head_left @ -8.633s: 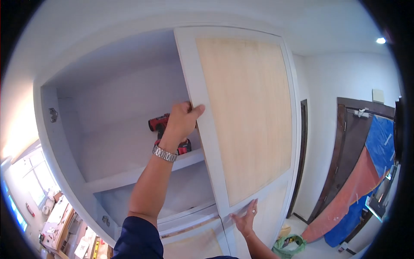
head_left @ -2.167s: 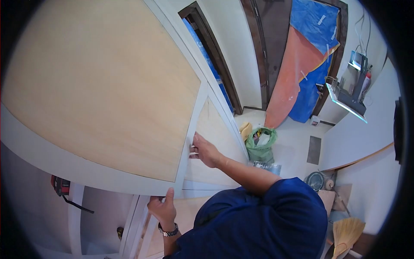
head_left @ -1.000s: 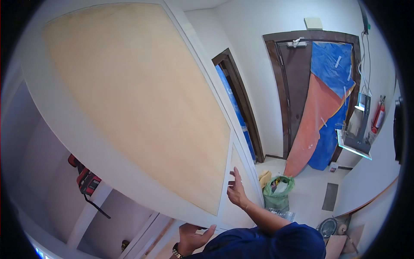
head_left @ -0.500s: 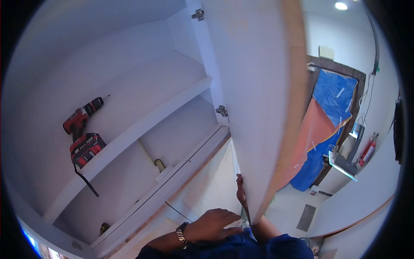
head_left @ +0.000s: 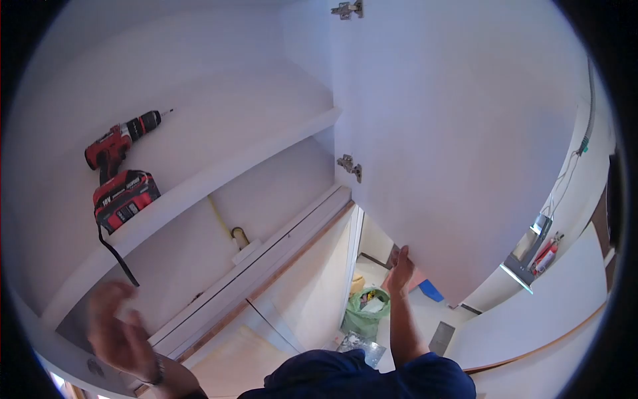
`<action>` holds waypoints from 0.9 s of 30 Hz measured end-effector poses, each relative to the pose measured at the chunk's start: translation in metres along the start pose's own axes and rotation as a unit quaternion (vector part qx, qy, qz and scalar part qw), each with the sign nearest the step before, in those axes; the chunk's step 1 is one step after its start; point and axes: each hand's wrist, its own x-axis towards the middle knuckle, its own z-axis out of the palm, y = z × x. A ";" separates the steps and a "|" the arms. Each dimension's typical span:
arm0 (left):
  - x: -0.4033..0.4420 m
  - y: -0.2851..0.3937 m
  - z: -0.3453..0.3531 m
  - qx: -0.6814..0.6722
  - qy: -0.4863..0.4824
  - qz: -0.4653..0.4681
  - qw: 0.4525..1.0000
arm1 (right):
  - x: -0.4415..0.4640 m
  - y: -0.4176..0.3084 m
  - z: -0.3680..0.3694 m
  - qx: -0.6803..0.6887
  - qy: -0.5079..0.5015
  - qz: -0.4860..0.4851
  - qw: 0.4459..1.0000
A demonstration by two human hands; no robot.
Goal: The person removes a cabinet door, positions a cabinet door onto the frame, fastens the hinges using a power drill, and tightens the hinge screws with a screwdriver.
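Observation:
My right hand (head_left: 400, 271) grips the lower edge of a white cabinet door (head_left: 452, 153), its fingers partly hidden at the edge. The door stands wide, hung on metal hinges (head_left: 349, 167). At the lower left, my left hand (head_left: 119, 332) is raised in front of the cabinet's lower part, slightly blurred. Its fingers are curved with the thumb apart, and nothing shows in it. Above it, a red and black cordless drill (head_left: 119, 166) lies on the cabinet shelf (head_left: 219, 171), its black strap hanging over the front edge.
Below the door a green bag (head_left: 364, 316) full of rubbish stands on the floor. A pipe end (head_left: 240, 236) shows in the lower compartment. Towards the right are a red fire extinguisher (head_left: 546, 256) and a lit fixture (head_left: 517, 276). Cables (head_left: 565, 176) hang down the wall.
The door has swung wider to the right, with my right hand on its lower edge. My left hand has moved left from near my body to the cabinet's lower left.

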 end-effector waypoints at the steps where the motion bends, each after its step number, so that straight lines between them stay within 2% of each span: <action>1: 0.002 -0.014 -0.007 0.064 0.038 -0.022 0.997 | 0.003 -0.006 0.004 -0.001 0.006 0.015 1.000; 2: 0.005 -0.031 -0.016 0.129 0.075 -0.044 0.988 | 0.007 -0.012 0.006 -0.002 0.011 0.029 1.000; 4: 0.016 -0.067 -0.033 0.242 0.076 -0.071 0.965 | 0.015 -0.015 0.009 0.004 0.010 0.044 0.999; 7: 0.045 -0.099 -0.045 0.355 0.055 -0.054 0.932 | 0.038 0.000 0.000 0.037 -0.019 0.026 0.999; 13: 0.060 -0.161 -0.033 0.233 -0.001 -0.134 0.963 | 0.054 0.005 0.005 0.019 0.005 0.016 1.000; 16: 0.054 -0.174 -0.025 0.289 -0.003 -0.129 0.948 | 0.057 -0.002 0.012 0.026 0.016 0.017 0.999; 19: 0.052 -0.189 -0.033 0.232 -0.023 -0.169 0.958 | 0.062 -0.007 0.015 0.021 0.016 0.021 0.999; 23: 0.049 -0.194 -0.041 0.207 -0.053 -0.174 0.961 | 0.081 0.001 0.010 0.001 -0.006 -0.003 1.000; 25: 0.051 -0.193 -0.046 0.202 -0.087 -0.179 0.959 | 0.078 0.001 0.014 0.022 0.027 0.007 0.999; 27: 0.042 -0.233 -0.075 0.347 -0.163 -0.112 0.917 | 0.079 -0.002 0.021 0.034 0.042 0.004 0.999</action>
